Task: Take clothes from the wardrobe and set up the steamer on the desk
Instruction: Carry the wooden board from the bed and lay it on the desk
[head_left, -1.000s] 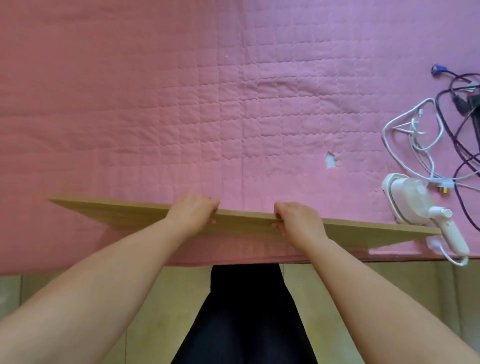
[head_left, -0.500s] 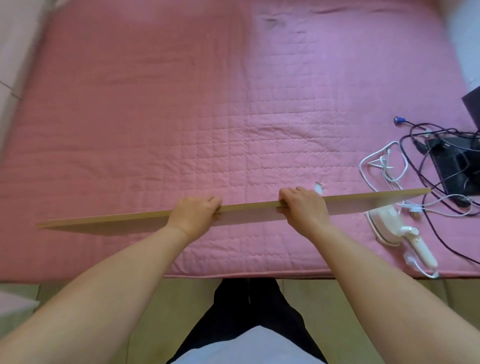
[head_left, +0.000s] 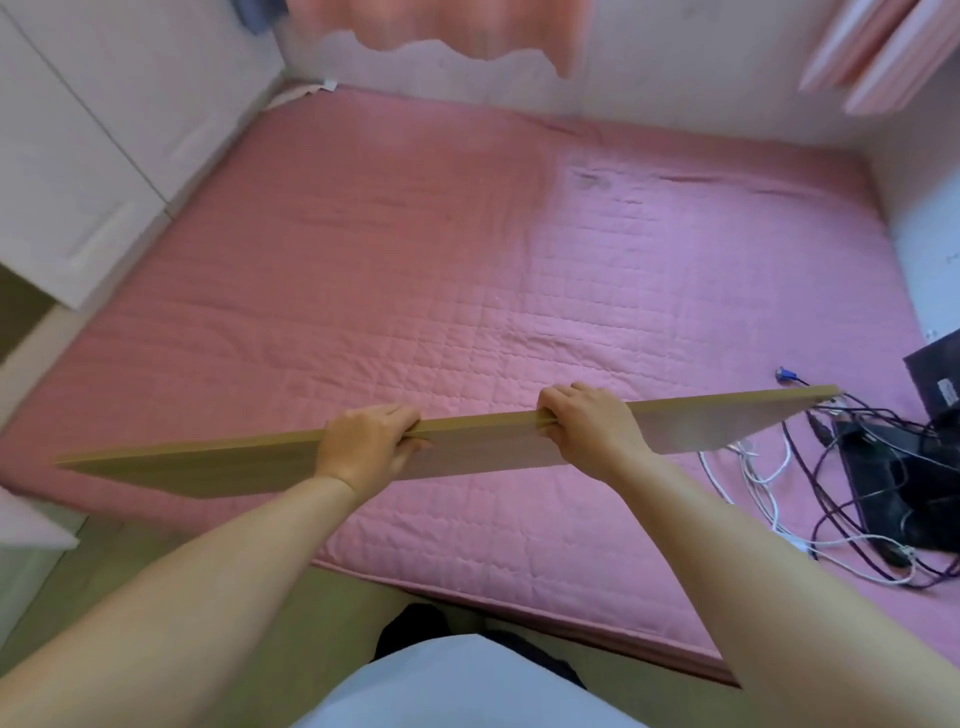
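Observation:
A long flat wooden board (head_left: 218, 465) hangs in the air over the near edge of the pink quilted bed (head_left: 441, 270), tilted so its right end sits higher. My left hand (head_left: 366, 447) grips its top edge near the middle. A little further right, my right hand (head_left: 592, 428) holds the same edge. The steamer does not show in this frame; the board and my right arm cover the spot at the bed's right.
White wardrobe doors (head_left: 78, 156) stand along the left of the bed. A tangle of white and dark cables (head_left: 831, 525) and a black device (head_left: 893, 493) lie on the bed's right side. Pink curtains (head_left: 441, 26) hang at the back wall. Floor lies below me.
The board has risen with both hands and its right end has tipped up. My view has lifted, so the whole bed, wardrobe and back wall show, and the steamer has dropped out of sight.

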